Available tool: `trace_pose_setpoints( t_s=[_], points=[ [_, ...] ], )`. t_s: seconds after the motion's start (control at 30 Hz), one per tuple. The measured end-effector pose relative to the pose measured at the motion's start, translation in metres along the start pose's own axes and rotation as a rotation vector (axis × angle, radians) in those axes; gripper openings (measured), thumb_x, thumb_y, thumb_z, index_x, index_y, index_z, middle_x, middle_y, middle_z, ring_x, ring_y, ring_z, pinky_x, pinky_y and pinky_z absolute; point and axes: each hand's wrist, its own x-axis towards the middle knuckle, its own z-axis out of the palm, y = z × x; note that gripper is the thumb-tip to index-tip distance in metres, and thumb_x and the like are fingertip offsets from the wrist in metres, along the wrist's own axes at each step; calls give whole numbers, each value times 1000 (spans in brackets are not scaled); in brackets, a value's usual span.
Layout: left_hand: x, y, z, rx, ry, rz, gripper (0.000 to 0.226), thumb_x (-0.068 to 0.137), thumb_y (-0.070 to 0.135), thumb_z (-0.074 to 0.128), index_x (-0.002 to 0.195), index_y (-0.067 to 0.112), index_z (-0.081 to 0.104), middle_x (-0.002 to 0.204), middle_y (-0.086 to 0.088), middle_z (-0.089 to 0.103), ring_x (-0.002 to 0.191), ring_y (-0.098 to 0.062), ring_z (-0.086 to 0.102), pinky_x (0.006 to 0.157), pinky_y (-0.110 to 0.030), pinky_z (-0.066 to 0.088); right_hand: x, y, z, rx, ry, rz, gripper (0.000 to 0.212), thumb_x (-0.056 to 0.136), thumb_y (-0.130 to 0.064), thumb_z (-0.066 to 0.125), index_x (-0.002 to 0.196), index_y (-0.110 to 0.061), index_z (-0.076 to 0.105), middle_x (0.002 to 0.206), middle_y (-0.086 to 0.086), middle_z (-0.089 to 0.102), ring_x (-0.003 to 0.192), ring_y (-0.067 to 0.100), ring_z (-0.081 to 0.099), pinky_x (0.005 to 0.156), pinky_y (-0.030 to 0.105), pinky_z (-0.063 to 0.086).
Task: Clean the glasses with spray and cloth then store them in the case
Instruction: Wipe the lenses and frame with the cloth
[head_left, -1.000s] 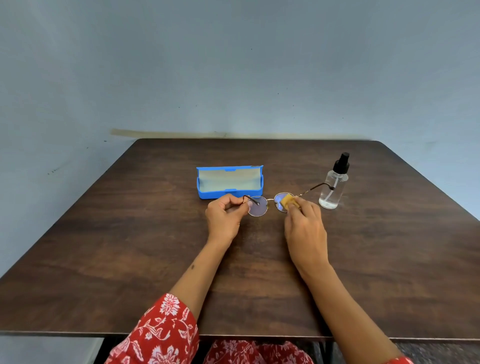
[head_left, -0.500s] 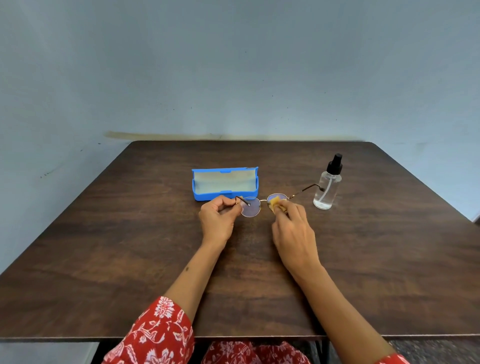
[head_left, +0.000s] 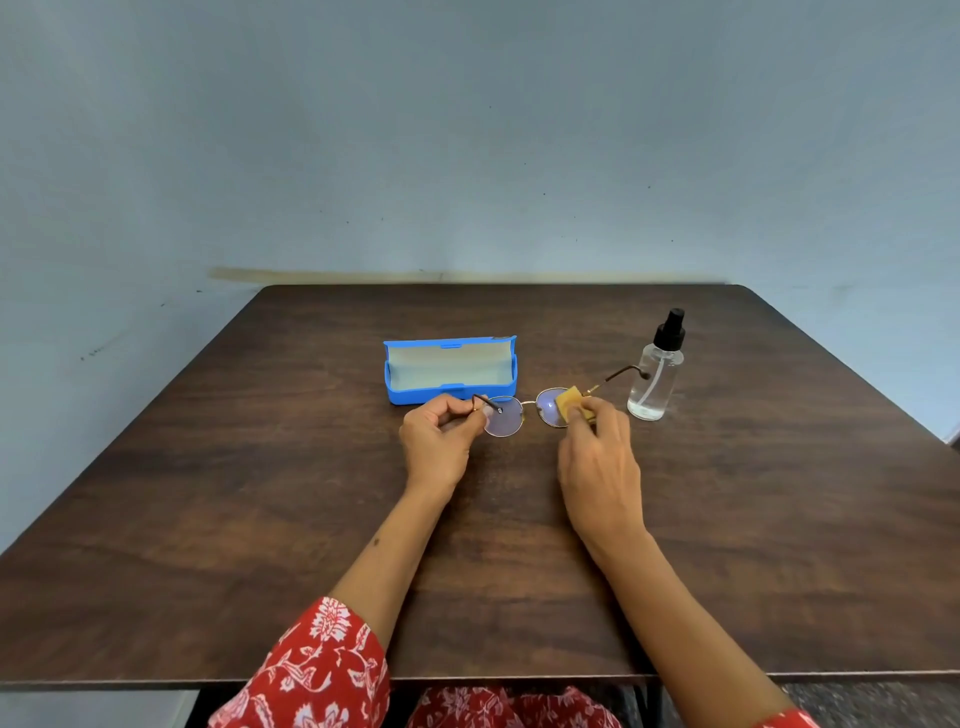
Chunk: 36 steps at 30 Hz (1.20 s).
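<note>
Pinching the glasses (head_left: 524, 413) at one lens rim, the left hand (head_left: 441, 439) holds them above the table (head_left: 260, 493); right hand (head_left: 597, 462) fingers press a yellow cloth (head_left: 569, 401) on the other lens. Blue case (head_left: 451, 370) lies open, nothing inside; spray bottle (head_left: 655, 371) holds clear liquid.

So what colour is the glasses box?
Bright blue case, pale lining inside; head view.

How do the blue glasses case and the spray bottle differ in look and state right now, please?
The glasses case is opaque blue, low and wide; the spray bottle is clear, tall and narrow with a black top. The glasses case lies open, showing a pale lining; the spray bottle stands upright. Both rest untouched on the table, beyond the hands.
</note>
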Motion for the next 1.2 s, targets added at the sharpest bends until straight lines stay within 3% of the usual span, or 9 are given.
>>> trace_pose_setpoints(
  t_s=[0.1, 0.23, 0.3, 0.5, 0.6, 0.83, 0.93, 1.1, 1.2],
  points=[
    [1, -1, 0, -24, 4, -9, 21, 73, -3, 74, 65, 13, 65, 76, -8, 71, 83, -15, 71, 84, -47, 56, -1, -3, 1, -12, -54, -133, 42, 66, 9, 69, 107, 1, 65, 105, 14, 61, 90, 31, 58, 45, 31, 49],
    [0, 0, 0, -17, -10, -1, 19, 74, -2, 74, 66, 13, 66, 76, -7, 71, 84, -17, 71, 84, -46, 56, 0, 0, -1, 6, -19, 1, 33, 70, 8, 66, 102, 1, 65, 107, 14, 60, 96, 22, 45, 42, 30, 45],
    [-1, 0, 0, -27, -19, 0, 16, 74, -2, 74, 68, 11, 67, 77, -7, 71, 85, -16, 71, 85, -47, 56, 0, 0, -1, -2, -10, 44, 33, 71, 9, 66, 102, 1, 64, 107, 16, 59, 96, 28, 51, 41, 29, 43],
    [0, -1, 0, -55, -19, -4, 20, 74, -4, 73, 65, 13, 65, 77, -8, 71, 84, -14, 71, 85, -47, 55, -1, -3, 0, 6, -41, -78, 38, 69, 9, 67, 107, 1, 65, 106, 14, 59, 95, 22, 43, 42, 30, 45],
    [0, -1, 1, -55, -25, -8, 18, 74, -2, 73, 67, 13, 66, 79, -9, 72, 86, -17, 71, 85, -49, 55, 0, 1, -1, 6, -20, 67, 32, 73, 9, 63, 104, 1, 64, 109, 15, 57, 98, 28, 50, 43, 30, 43],
    [0, -1, 1, -62, -13, -21, 21, 74, -2, 74, 66, 16, 67, 78, -9, 71, 87, -21, 71, 85, -50, 55, 0, -2, -2, 18, -54, -68, 39, 71, 9, 66, 109, 0, 64, 108, 14, 58, 93, 30, 55, 44, 34, 49],
    [-1, 0, 2, -57, -31, -8, 17, 74, -2, 74, 68, 13, 67, 76, -5, 71, 84, -18, 71, 85, -47, 55, 1, 1, -2, 18, -23, 65, 32, 74, 9, 63, 105, 2, 64, 110, 16, 57, 96, 33, 55, 44, 34, 46],
    [0, -1, 2, -95, -39, -12, 14, 75, -4, 72, 72, 9, 68, 79, -6, 72, 85, -15, 71, 84, -40, 56, -1, -3, 0, 24, -62, -98, 44, 74, 9, 64, 117, -1, 62, 110, 14, 58, 95, 30, 55, 49, 33, 49],
    [0, -2, 2, -131, -49, -29, 7, 75, -5, 72, 80, -1, 69, 80, -7, 72, 80, -15, 70, 80, -36, 57, 1, 1, -1, 33, -41, -10, 35, 73, 10, 64, 107, 1, 65, 108, 16, 58, 93, 33, 56, 46, 35, 49]
  ],
)
